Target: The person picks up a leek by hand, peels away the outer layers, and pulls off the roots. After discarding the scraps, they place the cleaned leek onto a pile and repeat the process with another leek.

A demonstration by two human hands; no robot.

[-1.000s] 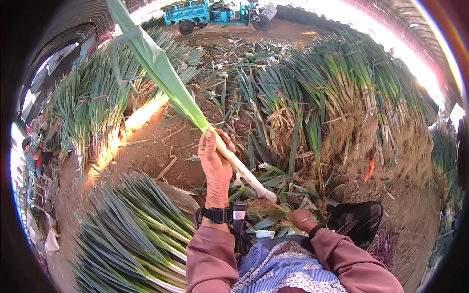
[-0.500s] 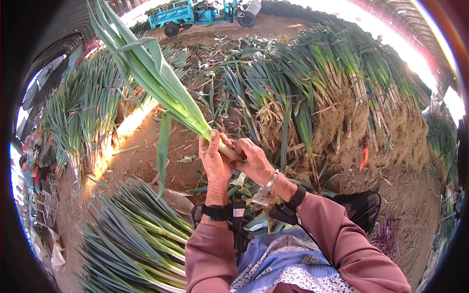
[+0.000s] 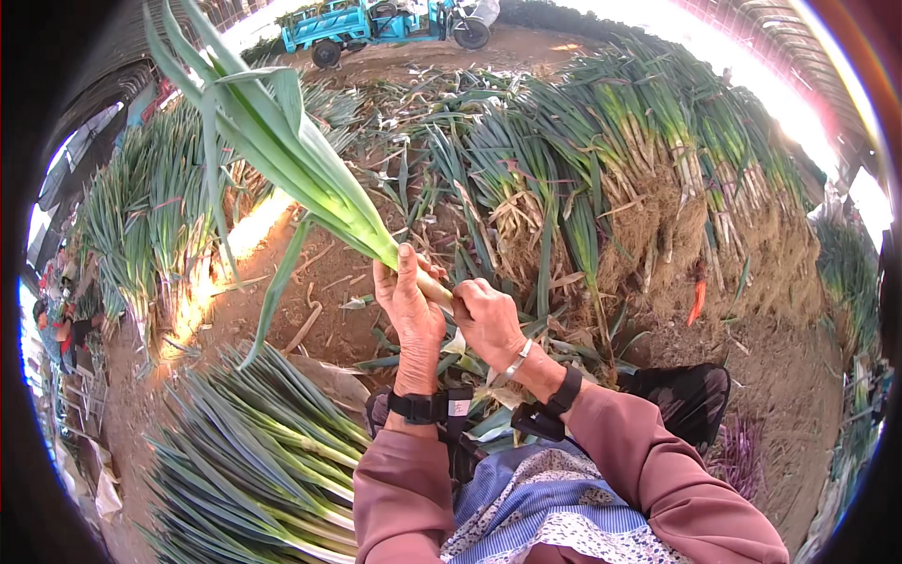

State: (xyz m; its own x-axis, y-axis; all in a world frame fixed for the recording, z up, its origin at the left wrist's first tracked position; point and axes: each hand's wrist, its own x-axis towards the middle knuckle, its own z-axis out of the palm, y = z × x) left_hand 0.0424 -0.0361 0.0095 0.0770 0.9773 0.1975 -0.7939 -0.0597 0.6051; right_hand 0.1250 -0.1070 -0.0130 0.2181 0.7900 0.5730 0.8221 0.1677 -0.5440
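Note:
A large green onion (image 3: 324, 183) points up and to the left in front of me, with its broad green leaves fanned out. My left hand (image 3: 411, 301) is wrapped round its pale stalk, thumb along the top. At the stalk's lower end my right hand (image 3: 489, 324) is closed, fingers curled against the white part; the root end is hidden behind them. One long loose leaf (image 3: 275, 291) hangs down from the onion on the left. Below it, a pile of green onions (image 3: 254, 451) lies beside my left forearm.
Bundled green onions with roots (image 3: 648, 169) stand in rows to the right. More bundles (image 3: 155, 207) stand at the left. Leaf scraps (image 3: 474, 352) litter the ground under my hands. A blue cargo tricycle (image 3: 366, 23) is parked at the back.
The onion's leaves have swung left and drooped somewhat, and the loose leaf has swung left. My right hand has shifted slightly down and turned; my left keeps its hold.

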